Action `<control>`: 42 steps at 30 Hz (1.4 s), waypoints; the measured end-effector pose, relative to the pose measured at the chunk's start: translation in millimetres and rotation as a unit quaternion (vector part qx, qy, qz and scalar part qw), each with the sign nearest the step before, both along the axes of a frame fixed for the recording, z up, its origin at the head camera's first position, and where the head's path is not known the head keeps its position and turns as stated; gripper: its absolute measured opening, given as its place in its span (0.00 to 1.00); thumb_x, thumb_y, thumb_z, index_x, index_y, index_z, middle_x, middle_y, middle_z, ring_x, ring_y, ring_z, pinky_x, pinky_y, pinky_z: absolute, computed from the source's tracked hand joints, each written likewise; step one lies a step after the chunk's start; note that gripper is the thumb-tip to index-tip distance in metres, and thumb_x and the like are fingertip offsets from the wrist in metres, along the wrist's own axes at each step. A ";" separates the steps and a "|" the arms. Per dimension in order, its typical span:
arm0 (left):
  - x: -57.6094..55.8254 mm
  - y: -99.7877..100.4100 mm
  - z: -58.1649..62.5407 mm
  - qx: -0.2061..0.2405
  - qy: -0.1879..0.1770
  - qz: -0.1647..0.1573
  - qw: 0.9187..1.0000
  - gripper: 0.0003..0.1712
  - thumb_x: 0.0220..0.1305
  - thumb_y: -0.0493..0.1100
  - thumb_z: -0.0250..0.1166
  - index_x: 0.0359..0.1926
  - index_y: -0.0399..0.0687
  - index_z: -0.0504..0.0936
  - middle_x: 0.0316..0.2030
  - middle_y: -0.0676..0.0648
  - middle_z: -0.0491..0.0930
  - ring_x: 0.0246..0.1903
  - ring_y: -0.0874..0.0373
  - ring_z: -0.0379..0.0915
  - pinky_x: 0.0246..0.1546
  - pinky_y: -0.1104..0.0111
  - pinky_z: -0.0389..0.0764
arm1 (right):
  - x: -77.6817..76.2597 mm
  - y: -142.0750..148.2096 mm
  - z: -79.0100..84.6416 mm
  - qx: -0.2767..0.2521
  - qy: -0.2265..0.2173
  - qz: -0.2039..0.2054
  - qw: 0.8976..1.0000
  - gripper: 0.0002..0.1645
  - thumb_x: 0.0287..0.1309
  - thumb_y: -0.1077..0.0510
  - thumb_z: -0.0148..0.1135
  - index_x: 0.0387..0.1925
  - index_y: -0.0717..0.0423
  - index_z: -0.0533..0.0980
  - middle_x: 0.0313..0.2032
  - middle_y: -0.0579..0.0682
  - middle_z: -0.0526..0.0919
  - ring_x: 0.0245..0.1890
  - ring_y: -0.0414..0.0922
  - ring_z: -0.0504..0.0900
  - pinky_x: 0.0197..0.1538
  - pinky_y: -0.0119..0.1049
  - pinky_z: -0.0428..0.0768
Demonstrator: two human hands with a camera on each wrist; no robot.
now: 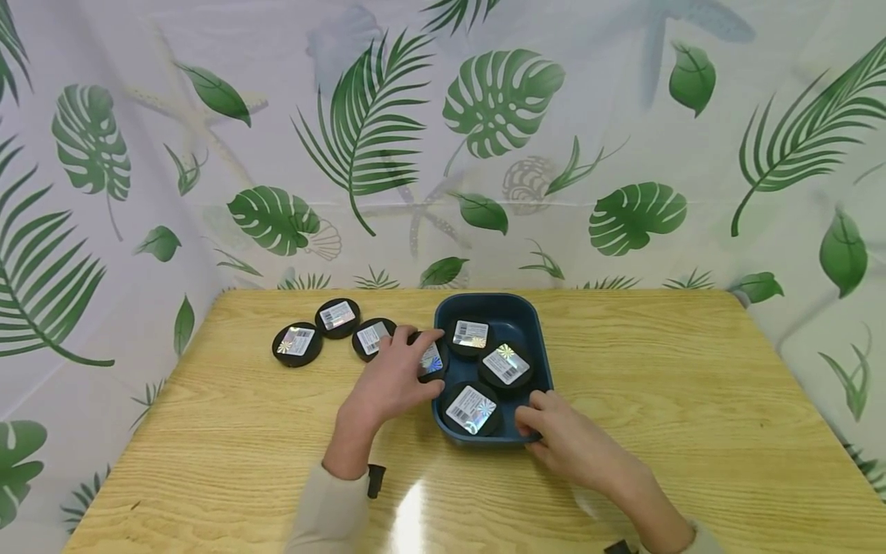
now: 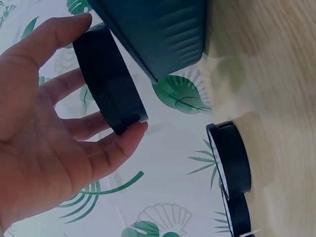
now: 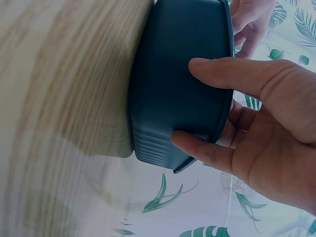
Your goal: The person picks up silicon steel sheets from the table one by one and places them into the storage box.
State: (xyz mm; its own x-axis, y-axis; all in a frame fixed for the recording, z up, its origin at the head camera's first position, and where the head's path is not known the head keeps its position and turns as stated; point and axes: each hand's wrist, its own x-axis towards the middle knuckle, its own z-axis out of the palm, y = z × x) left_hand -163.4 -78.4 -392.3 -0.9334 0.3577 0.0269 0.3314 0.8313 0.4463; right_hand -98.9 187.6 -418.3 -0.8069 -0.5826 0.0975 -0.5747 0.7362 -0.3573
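My left hand point(image 1: 392, 378) grips a round black disc-shaped case point(image 2: 109, 79) by its edge, thumb on one side and fingers on the other. In the head view this case, its white label partly behind the fingers, is at the left rim of a dark blue bin point(image 1: 527, 308). Inside the bin lie three similar labelled cases, one at the back point(image 1: 471, 335), one to the right point(image 1: 506, 365) and one at the front point(image 1: 471, 408). My right hand point(image 1: 574, 440) holds the bin's front right corner, its thumb pressed on the outer wall and fingers over the rim.
Left of the bin, three more black cases lie label up on the wooden table point(image 1: 664, 362): one far left point(image 1: 297, 344), one behind it point(image 1: 338, 318) and one point(image 1: 371, 338) close to my left hand. A leaf-patterned cloth point(image 1: 526, 231) hangs along the table's back edge.
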 end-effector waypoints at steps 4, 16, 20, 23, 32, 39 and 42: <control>-0.9 2.3 -1.1 0.001 0.003 0.001 1.000 0.40 0.59 0.51 0.69 0.72 0.60 0.67 0.67 0.36 0.63 0.61 0.37 0.63 0.49 0.48 0.77 | 0.6 0.0 0.2 -0.002 0.000 0.001 1.000 0.20 0.47 0.69 0.74 0.26 0.46 0.71 0.29 0.40 0.64 0.31 0.39 0.62 0.33 0.31 0.68; -9.4 10.9 -9.5 -0.017 0.032 -0.007 0.999 0.37 0.59 0.53 0.67 0.70 0.56 0.70 0.66 0.36 0.66 0.61 0.36 0.63 0.57 0.47 0.73 | 0.8 0.5 0.8 -0.004 -0.002 -0.001 1.000 0.21 0.47 0.70 0.73 0.26 0.46 0.71 0.29 0.40 0.64 0.31 0.39 0.62 0.33 0.31 0.67; -11.3 12.0 -11.4 -0.014 0.032 -0.005 0.999 0.37 0.60 0.54 0.67 0.70 0.55 0.70 0.66 0.36 0.66 0.61 0.36 0.63 0.57 0.47 0.72 | 0.1 0.4 0.6 -0.005 -0.004 -0.001 1.000 0.21 0.48 0.70 0.73 0.26 0.46 0.71 0.29 0.41 0.63 0.31 0.39 0.61 0.33 0.30 0.66; -12.4 13.3 -13.0 -0.012 0.031 -0.003 0.999 0.37 0.60 0.54 0.67 0.70 0.55 0.70 0.66 0.37 0.66 0.61 0.37 0.63 0.56 0.47 0.73 | -0.1 0.5 0.2 -0.004 -0.006 -0.002 1.000 0.20 0.48 0.70 0.73 0.26 0.46 0.71 0.29 0.40 0.63 0.31 0.40 0.61 0.33 0.30 0.67; -17.7 19.2 -14.1 -0.013 0.025 0.000 1.000 0.37 0.61 0.56 0.67 0.70 0.54 0.69 0.66 0.37 0.66 0.62 0.37 0.62 0.57 0.47 0.73 | 0.4 0.7 -0.4 -0.002 -0.005 -0.004 1.000 0.20 0.47 0.70 0.73 0.26 0.46 0.71 0.29 0.40 0.64 0.32 0.40 0.63 0.33 0.31 0.68; -22.9 23.8 -15.5 -0.009 0.038 -0.011 0.999 0.37 0.61 0.55 0.67 0.69 0.52 0.70 0.66 0.37 0.66 0.62 0.37 0.63 0.57 0.48 0.72 | 0.1 1.3 -1.1 0.000 0.001 -0.002 1.000 0.20 0.46 0.70 0.73 0.26 0.46 0.71 0.29 0.40 0.65 0.32 0.39 0.63 0.33 0.31 0.68; -25.1 26.0 -15.5 -0.001 0.039 -0.018 0.999 0.36 0.61 0.54 0.67 0.69 0.51 0.70 0.66 0.36 0.66 0.62 0.37 0.63 0.59 0.48 0.71 | 0.3 1.4 -1.6 -0.001 0.008 0.000 1.000 0.21 0.45 0.70 0.74 0.26 0.46 0.71 0.29 0.40 0.64 0.32 0.39 0.63 0.34 0.31 0.68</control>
State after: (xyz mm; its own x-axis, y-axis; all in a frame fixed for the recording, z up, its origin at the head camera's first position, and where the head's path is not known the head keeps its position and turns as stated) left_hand -188.6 -52.4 -407.8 -0.9148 0.3919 0.0973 0.3951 0.8191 0.4159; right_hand -98.6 189.0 -419.9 -0.8055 -0.5821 0.1110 -0.5798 0.7355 -0.3504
